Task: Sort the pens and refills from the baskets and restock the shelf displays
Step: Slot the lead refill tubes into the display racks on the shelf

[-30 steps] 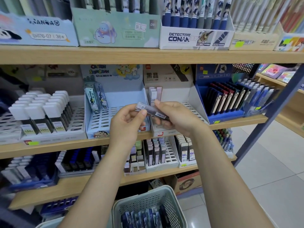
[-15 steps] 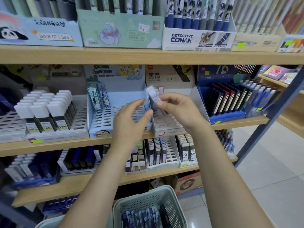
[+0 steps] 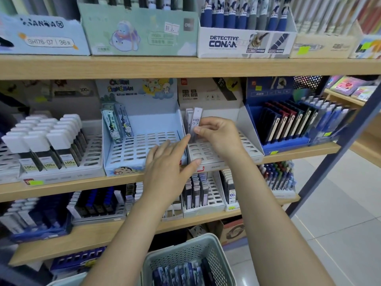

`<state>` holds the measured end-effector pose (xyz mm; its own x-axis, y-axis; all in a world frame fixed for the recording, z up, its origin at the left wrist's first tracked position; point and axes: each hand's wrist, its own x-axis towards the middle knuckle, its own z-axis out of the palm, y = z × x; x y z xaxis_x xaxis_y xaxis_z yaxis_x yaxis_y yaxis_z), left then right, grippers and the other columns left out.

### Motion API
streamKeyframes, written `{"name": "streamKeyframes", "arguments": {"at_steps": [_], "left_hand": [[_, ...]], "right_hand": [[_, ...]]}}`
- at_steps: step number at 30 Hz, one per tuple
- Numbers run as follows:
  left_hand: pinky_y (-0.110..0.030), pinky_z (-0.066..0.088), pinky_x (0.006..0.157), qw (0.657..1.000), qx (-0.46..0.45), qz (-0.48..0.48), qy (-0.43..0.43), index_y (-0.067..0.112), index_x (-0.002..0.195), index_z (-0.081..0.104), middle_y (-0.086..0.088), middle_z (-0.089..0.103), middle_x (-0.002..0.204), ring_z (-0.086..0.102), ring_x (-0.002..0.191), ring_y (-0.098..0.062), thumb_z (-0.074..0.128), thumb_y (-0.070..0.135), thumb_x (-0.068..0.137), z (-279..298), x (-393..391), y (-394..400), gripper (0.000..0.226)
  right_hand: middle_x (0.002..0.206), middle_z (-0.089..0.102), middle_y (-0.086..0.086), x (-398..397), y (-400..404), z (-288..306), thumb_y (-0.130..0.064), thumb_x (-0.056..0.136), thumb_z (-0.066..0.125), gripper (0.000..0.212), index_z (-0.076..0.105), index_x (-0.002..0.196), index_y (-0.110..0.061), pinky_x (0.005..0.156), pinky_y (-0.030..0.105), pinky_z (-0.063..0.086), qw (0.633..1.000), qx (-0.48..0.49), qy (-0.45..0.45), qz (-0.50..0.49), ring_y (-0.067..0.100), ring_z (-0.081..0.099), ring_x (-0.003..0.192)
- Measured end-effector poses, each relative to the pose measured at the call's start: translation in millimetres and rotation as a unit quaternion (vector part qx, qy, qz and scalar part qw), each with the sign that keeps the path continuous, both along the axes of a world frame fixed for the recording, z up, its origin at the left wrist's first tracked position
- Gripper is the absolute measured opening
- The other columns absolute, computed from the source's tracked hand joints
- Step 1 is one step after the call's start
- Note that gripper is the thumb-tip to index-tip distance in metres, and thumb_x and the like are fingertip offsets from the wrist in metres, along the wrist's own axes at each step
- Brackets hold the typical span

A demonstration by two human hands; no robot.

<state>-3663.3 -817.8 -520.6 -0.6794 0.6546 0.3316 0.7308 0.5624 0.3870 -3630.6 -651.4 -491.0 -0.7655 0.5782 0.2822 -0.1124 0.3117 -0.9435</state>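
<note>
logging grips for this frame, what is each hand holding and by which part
The right hand pinches the slim clear lead refill case marked HB 07 at its lower half, upright over the white slotted display tray. The left hand holds nothing.

Your right hand sets a refill case upright in the white tray.

Your right hand [image 3: 220, 137] pinches a grey refill case [image 3: 195, 122], marked HB 07, standing at the back left corner of the white tray [image 3: 226, 159] on the middle shelf [image 3: 299, 148], just beside another case there. Your left hand [image 3: 171, 162] hovers with straight fingers over the tray's front left edge, its forefinger reaching toward the case. Below your arms, a grey basket [image 3: 181, 254] holds dark blue packs [image 3: 181, 274].
</note>
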Motion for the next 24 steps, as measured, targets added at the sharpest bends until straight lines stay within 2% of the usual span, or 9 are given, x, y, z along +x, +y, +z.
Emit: {"name": "streamKeyframes", "arguments": {"at_steps": [2, 5, 9, 11, 13, 16, 19, 24], "left_hand": [[-0.034, 0.003, 0.121, 1.0, 0.006, 0.002, -0.007, 0.042, 0.158, 0.013, 0.006, 0.032, 0.162, 0.016, 0.152, -0.015, 0.039, 0.067, 0.095, 1.7, 0.3, -0.4, 0.073], [-0.033, 0.004, 0.121, 1.0, 0.013, 0.002, -0.011, 0.041, 0.159, 0.013, 0.005, 0.033, 0.162, 0.016, 0.152, -0.014, 0.041, 0.066, 0.094, 2.7, -0.3, -0.8, 0.074], [-0.033, 0.003, 0.12, 1.0, 0.019, 0.0, -0.012, 0.042, 0.158, 0.014, 0.006, 0.035, 0.161, 0.017, 0.151, -0.014, 0.041, 0.067, 0.093, 1.7, -1.3, -0.6, 0.075], [-0.033, 0.004, 0.12, 1.0, 0.022, 0.0, -0.01, 0.042, 0.158, 0.014, 0.006, 0.035, 0.161, 0.017, 0.151, -0.013, 0.042, 0.066, 0.093, 2.1, -0.4, -0.4, 0.074], [-0.033, 0.003, 0.12, 1.0, 0.023, 0.001, -0.011, 0.042, 0.158, 0.014, 0.006, 0.034, 0.161, 0.016, 0.151, -0.013, 0.042, 0.067, 0.094, 2.6, 0.8, -0.5, 0.074], [-0.032, 0.003, 0.12, 1.0, 0.021, 0.002, -0.008, 0.042, 0.159, 0.014, 0.006, 0.033, 0.161, 0.015, 0.151, -0.013, 0.041, 0.066, 0.094, 2.6, 1.5, -0.5, 0.074], [-0.033, 0.003, 0.12, 1.0, 0.019, 0.003, -0.005, 0.041, 0.159, 0.014, 0.006, 0.033, 0.162, 0.015, 0.151, -0.013, 0.04, 0.067, 0.094, 1.4, 0.0, -0.2, 0.074], [-0.032, 0.001, 0.12, 1.0, 0.014, -0.006, -0.003, 0.041, 0.159, 0.013, 0.006, 0.032, 0.162, 0.015, 0.152, -0.013, 0.04, 0.066, 0.095, 1.6, 0.4, -0.3, 0.074]], "right_hand": [[0.073, 0.074, -0.005, 0.7, 2.0, 1.0, -0.005, 0.087, 0.073, 0.02, 0.072, 0.081, -0.024, 0.08, 0.032, 0.058, 0.999, 0.028, -0.014, 0.005, 0.013, 0.07, 0.072], [0.067, 0.072, -0.006, 2.4, 5.3, 3.1, -0.005, 0.089, 0.07, 0.029, 0.07, 0.071, -0.028, 0.081, 0.037, 0.058, 0.995, 0.094, -0.04, 0.006, 0.016, 0.069, 0.068], [0.079, 0.074, 0.009, -1.4, 1.6, 0.9, -0.012, 0.089, 0.072, 0.014, 0.069, 0.076, -0.01, 0.083, 0.041, 0.057, 0.979, 0.183, -0.095, -0.002, 0.025, 0.07, 0.079], [0.08, 0.074, 0.008, -1.4, 0.2, 2.1, -0.016, 0.088, 0.074, 0.012, 0.072, 0.079, -0.009, 0.081, 0.039, 0.057, 0.976, 0.193, -0.101, -0.008, 0.023, 0.07, 0.08], [0.079, 0.073, -0.002, 0.4, 0.8, 3.6, -0.02, 0.086, 0.077, 0.007, 0.075, 0.08, -0.016, 0.077, 0.029, 0.056, 0.975, 0.197, -0.098, -0.032, 0.012, 0.068, 0.076], [0.075, 0.068, -0.01, 0.4, 1.4, 0.0, -0.021, 0.083, 0.08, 0.008, 0.073, 0.08, -0.023, 0.071, 0.02, 0.052, 0.986, 0.153, -0.047, -0.043, 0.003, 0.061, 0.07], [0.072, 0.066, -0.011, -3.2, 0.5, -3.4, -0.019, 0.084, 0.079, 0.008, 0.072, 0.081, -0.021, 0.069, 0.019, 0.051, 0.991, 0.13, -0.017, -0.035, 0.002, 0.058, 0.067], [0.074, 0.068, -0.007, -2.9, 1.2, -4.5, -0.028, 0.084, 0.079, 0.013, 0.072, 0.08, -0.019, 0.07, 0.026, 0.053, 0.979, 0.185, -0.055, -0.06, 0.008, 0.061, 0.07]]}}
